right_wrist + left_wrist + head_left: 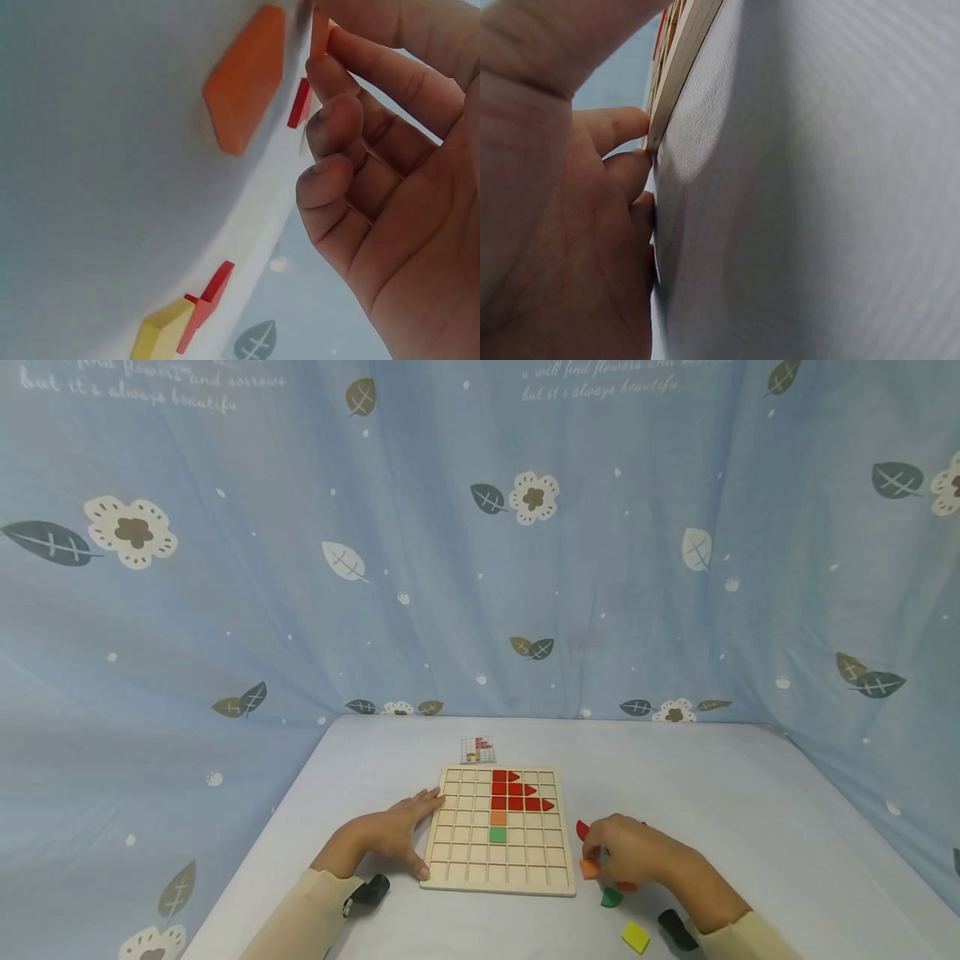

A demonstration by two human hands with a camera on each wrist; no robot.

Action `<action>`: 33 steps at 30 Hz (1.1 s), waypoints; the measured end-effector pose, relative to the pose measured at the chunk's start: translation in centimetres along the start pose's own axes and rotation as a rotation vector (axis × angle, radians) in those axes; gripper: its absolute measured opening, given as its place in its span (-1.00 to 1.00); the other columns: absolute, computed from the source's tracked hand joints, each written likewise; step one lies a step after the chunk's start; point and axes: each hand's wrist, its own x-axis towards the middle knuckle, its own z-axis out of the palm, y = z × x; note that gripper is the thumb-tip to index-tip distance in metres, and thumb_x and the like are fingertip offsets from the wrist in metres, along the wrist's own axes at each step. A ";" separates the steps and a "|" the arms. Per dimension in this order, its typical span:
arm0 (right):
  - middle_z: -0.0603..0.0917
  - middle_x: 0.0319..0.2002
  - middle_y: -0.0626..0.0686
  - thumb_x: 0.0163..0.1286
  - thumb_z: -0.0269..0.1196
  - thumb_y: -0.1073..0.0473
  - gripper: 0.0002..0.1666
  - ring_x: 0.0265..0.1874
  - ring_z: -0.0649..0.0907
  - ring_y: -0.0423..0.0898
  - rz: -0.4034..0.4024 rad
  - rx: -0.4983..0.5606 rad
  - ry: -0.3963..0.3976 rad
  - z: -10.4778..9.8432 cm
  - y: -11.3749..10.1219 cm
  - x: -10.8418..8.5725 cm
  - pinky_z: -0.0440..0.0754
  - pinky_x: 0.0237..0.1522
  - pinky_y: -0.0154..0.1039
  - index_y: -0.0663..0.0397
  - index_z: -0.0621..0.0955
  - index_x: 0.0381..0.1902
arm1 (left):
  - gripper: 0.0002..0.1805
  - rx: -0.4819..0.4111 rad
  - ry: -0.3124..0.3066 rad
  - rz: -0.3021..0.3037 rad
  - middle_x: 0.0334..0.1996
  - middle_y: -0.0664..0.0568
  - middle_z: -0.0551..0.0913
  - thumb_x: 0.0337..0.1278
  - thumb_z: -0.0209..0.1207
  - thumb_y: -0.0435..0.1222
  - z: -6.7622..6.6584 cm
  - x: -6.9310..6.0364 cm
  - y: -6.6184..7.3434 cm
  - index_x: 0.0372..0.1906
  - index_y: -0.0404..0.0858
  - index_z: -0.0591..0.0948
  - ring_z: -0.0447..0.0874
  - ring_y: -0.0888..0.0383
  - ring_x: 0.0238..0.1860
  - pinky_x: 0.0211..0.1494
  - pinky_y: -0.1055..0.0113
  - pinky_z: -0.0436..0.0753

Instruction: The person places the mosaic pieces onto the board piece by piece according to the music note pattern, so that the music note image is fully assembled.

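Observation:
A wooden grid board [461, 852] lies on the white cloth with red, orange and green tiles set in its cells. My left hand [393, 828] rests against the board's left edge, thumb at the near corner and fingers spread along the side. Beside the board on the right, my right hand [630, 847] pinches an orange tile [320, 34] between thumb and fingertips, low over the cloth. Another orange tile [251, 79] lies under the hand. Red pieces [582, 830] and a green rounded piece [612, 897] lie around it, partly hidden.
A small pattern card [477, 750] lies beyond the board's far edge. Nearer on the right is a yellow tile [636, 937]. A blue patterned curtain [600, 568] hangs behind and beside the white table [675, 768].

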 end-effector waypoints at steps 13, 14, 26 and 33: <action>0.57 -0.37 -0.34 0.09 0.48 0.08 -0.82 -0.34 0.53 -0.23 -0.119 -0.001 0.058 -0.1 -1.7 2.2 0.59 -0.26 -0.23 -0.16 0.73 -0.31 | 0.39 -0.004 -0.002 0.005 0.55 -0.01 -0.06 -0.63 0.59 0.08 -0.1 -0.2 0.2 0.53 -0.13 0.13 -0.16 -0.11 0.51 0.45 -0.15 0.00; 0.57 -0.36 -0.34 0.10 0.48 0.07 -0.82 -0.34 0.53 -0.23 -0.134 -0.004 0.062 0.0 -2.0 2.4 0.59 -0.27 -0.24 -0.16 0.73 -0.31 | 0.39 -0.004 -0.002 0.004 0.55 -0.01 -0.06 -0.63 0.59 0.08 -0.1 -0.2 0.2 0.53 -0.12 0.13 -0.16 -0.11 0.51 0.45 -0.15 0.00; 0.59 -0.39 -0.32 0.12 0.47 0.06 -0.83 -0.38 0.54 -0.32 -0.258 -0.017 0.095 0.9 -5.0 4.9 0.60 -0.25 -0.30 -0.08 0.75 -0.32 | 0.42 0.014 -0.003 -0.008 0.55 0.02 -0.08 -0.66 0.58 0.14 0.0 0.0 0.0 0.53 -0.09 0.12 -0.16 -0.11 0.51 0.45 -0.15 0.01; 0.61 -0.37 -0.32 0.10 0.47 0.12 -0.82 -0.35 0.56 -0.32 -0.255 -0.013 0.085 1.7 -5.8 6.1 0.61 -0.22 -0.31 -0.09 0.76 -0.29 | 0.41 0.019 -0.002 -0.008 0.55 0.03 -0.07 -0.67 0.58 0.14 0.0 0.0 0.1 0.53 -0.09 0.12 -0.16 -0.08 0.52 0.45 -0.13 0.01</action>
